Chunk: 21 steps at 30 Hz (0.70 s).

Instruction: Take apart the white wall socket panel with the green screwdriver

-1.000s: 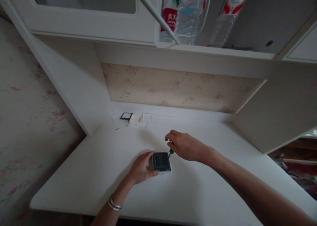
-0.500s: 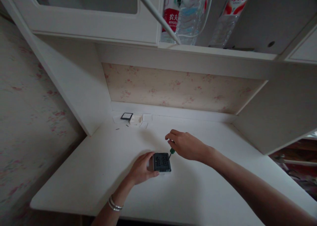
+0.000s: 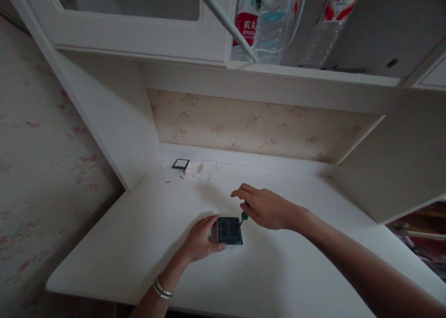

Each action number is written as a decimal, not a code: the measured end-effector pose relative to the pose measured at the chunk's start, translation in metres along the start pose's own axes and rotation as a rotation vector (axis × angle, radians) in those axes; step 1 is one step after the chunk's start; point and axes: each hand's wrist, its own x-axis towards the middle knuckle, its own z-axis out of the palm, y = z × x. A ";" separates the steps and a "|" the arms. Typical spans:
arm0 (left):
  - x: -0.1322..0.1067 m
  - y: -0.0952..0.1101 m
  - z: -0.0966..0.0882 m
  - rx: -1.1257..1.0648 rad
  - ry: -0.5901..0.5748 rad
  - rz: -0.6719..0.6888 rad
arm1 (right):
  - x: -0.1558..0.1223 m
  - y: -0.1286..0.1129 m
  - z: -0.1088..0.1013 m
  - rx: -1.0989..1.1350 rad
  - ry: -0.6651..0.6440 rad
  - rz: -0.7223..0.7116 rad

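On the white desk lies a square black wall socket (image 3: 229, 231) with a pale base beneath it. My left hand (image 3: 203, 238) grips it from the left, fingers at its far corner and thumb at the near edge. My right hand (image 3: 266, 207) is closed around the green handle of a screwdriver (image 3: 245, 214). The screwdriver slants down to the left, and its tip meets the socket's right edge. My right index finger is stretched out past the handle. Whether the tip sits in a screw or slot is too small to tell.
At the back left of the desk (image 3: 146, 243) lie a black square frame (image 3: 180, 164), a white box-like part (image 3: 193, 169) and several thin slivers. Overhead is a shelf with plastic bottles (image 3: 275, 25) and a slanting grey rod (image 3: 226, 21). Side panels close in the desk on both sides.
My right hand has turned slightly, and more of the screwdriver's green handle shows between the fingers. My left hand still grips the socket. The whole view has shifted a little.
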 end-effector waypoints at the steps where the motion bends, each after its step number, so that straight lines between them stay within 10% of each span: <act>1: 0.000 0.000 0.000 0.003 -0.005 -0.009 | -0.002 0.000 -0.002 0.036 -0.020 -0.036; 21: 0.000 -0.001 0.000 0.026 0.001 0.015 | -0.005 0.000 0.003 0.023 0.037 0.129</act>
